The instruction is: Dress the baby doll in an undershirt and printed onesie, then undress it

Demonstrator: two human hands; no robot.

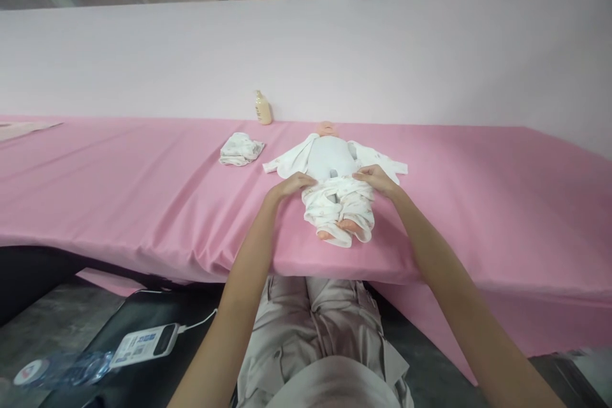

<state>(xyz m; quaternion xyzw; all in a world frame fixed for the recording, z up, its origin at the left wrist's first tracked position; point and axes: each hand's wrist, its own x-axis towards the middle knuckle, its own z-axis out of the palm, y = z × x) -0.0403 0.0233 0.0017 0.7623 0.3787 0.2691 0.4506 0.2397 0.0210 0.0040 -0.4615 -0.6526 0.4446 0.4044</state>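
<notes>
A baby doll point(327, 129) lies on its back on the pink sheet point(167, 159), feet toward me. Its white long-sleeved top point(329, 156) has both sleeves spread wide. Bunched white patterned baby pants point(335, 199) cover the legs, and bare feet point(351, 225) show at the leg openings. My left hand point(297, 182) grips the waistband at its left side, fingers closed over the cloth. At the opposite side, my right hand point(375, 177) pinches the waistband's edge. A small grey patch shows at the doll's middle, between my hands.
Left of the doll sits a folded white cloth point(240, 149). A pump bottle point(262, 108) stands behind it against the white wall point(306, 57). Below the table's left front are a black seat point(176, 312), a white device with a cable point(146, 343) and a plastic bottle point(67, 368).
</notes>
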